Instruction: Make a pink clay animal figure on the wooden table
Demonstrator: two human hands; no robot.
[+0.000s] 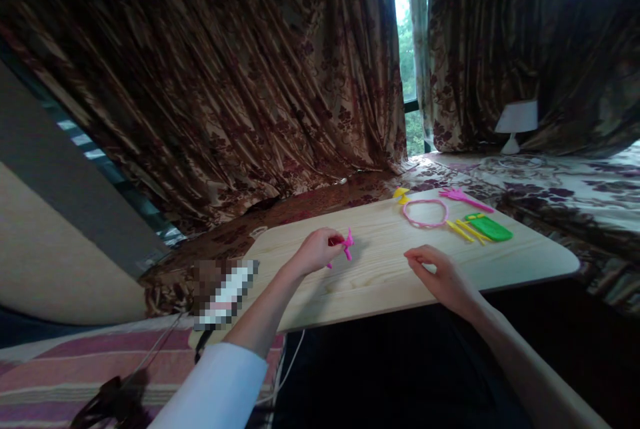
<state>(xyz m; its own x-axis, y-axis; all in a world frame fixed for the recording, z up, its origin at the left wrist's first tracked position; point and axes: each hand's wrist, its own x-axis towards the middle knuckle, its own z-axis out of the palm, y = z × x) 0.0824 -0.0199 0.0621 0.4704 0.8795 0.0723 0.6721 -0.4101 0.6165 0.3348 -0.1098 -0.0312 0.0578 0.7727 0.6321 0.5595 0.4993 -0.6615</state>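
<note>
My left hand (320, 250) is closed in a pinch on a small bright pink plastic piece (349, 242) with short branching ends, held just above the light wooden table (370, 282). The fingers cover part of the piece, so its exact kind is unclear. To the right, my right hand (436, 273) hovers over the table's near edge with fingers curled together, and nothing shows in them. Beyond it lies a pink ring-shaped loop (447, 212).
Towards the table's right are a yellow piece (401, 195), a pink hand-shaped stick (466, 199), yellow sticks (465, 231) and a green flat piece (493, 227). A blurred-out device (227, 295) lies at the left edge. A white lamp (517, 119) stands behind.
</note>
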